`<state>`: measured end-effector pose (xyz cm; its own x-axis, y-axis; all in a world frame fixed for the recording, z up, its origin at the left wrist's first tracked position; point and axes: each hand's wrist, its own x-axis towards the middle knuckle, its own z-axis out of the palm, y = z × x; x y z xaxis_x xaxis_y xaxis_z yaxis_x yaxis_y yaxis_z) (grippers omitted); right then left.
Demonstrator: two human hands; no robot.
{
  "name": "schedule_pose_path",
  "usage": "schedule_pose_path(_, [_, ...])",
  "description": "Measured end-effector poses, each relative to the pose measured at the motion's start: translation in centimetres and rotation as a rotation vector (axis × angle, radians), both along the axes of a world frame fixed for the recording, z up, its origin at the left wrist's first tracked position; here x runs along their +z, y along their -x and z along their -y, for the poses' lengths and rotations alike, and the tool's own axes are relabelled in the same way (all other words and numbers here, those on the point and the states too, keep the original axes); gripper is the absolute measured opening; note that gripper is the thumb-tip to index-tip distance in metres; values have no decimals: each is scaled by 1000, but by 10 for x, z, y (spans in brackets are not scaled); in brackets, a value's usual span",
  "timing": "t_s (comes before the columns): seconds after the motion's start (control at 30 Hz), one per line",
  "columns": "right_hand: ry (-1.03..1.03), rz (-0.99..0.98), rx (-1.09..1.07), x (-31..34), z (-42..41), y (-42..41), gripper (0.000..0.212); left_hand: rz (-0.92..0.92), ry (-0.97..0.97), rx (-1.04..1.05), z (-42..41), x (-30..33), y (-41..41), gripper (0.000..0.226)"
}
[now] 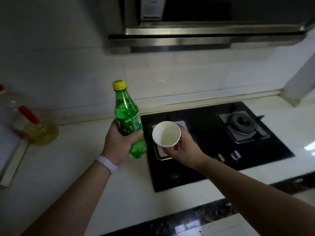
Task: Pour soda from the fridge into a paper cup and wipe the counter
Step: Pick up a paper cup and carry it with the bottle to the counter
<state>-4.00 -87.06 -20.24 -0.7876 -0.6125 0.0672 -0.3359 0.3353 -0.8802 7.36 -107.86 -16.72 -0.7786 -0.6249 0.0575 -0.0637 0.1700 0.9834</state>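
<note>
One head-worn view looks forward and down, close over the counter's [129, 193] front edge, facing the wall.

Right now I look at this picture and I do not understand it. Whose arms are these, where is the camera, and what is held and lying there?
No machine here: a person wears one camera on the head, looking down at their own arms. The left hand grips a green soda bottle, its yellow cap still on. The right hand holds a white paper cup over the black gas stove. On the white counter, far left, stands a clear jug of yellow liquid.
</note>
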Motion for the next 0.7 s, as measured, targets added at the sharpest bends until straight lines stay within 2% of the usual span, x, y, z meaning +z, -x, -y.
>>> schedule_pose_path(0.4, [121,-27,-264,53,-229,43,75,-30,94,-256,-219,36,101,50])
schedule_pose_path(0.53, [155,-15,-320,59,-311,48,79,-38,61,-338,-301,42,133,48])
schedule_pose_path(0.7, [180,-20,-465,62,-408,47,69,-47,-3,-442,-396,39,161,41])
